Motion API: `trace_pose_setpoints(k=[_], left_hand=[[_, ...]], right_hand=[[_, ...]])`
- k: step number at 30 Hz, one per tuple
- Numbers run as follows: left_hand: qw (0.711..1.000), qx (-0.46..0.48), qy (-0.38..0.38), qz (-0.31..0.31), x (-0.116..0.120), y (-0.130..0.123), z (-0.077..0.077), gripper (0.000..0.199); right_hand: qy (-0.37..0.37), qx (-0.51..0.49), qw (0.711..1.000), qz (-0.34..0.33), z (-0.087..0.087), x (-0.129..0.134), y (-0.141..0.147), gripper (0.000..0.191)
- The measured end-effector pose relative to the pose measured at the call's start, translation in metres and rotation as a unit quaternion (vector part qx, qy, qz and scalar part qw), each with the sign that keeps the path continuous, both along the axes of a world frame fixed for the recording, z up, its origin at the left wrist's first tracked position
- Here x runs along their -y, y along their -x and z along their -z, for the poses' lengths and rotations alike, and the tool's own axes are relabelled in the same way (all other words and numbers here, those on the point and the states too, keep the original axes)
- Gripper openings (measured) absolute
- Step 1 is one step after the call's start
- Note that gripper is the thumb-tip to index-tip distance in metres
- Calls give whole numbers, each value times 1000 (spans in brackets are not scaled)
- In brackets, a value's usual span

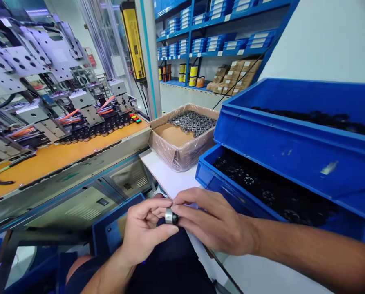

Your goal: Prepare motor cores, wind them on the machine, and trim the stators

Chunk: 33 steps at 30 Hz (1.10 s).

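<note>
A small round metal ring with a dark part at its right side (169,216) is held between my two hands above my lap. My left hand (145,228) grips it from the left, thumb below and fingers above. From the right, my right hand (211,220) has its fingertips pressed on the dark side of the piece. The fingers of my right hand partly hide that side.
A plastic-wrapped cardboard box (178,153) of metal parts stands on a white table (160,173). Blue bins (292,143) with black parts are stacked at right. A machine with an orange bench top (68,157) and pliers (9,167) occupies the left.
</note>
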<state>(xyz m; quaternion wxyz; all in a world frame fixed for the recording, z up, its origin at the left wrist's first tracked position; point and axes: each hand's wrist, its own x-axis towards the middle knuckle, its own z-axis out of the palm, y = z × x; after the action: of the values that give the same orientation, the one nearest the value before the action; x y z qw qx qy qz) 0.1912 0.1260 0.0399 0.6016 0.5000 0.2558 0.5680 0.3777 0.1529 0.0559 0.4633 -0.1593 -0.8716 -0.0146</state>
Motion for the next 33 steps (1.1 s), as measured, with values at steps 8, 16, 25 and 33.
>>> trace_pose_setpoints(k=[8,16,25,33], left_hand=[[999,39,-5,1,0,-1,8,44],[999,47,5,-7,2,2,13,41],[999,33,9,-26,2,4,17,36],[999,39,12,-16,1,4,17,37]], right_hand=[[24,12,1000,-9,-2,2,-1,20],[19,43,999,-11,-5,2,0,22],[13,51,998,-19,-3,1,2,19],[24,53,998,-26,-1,2,1,21]])
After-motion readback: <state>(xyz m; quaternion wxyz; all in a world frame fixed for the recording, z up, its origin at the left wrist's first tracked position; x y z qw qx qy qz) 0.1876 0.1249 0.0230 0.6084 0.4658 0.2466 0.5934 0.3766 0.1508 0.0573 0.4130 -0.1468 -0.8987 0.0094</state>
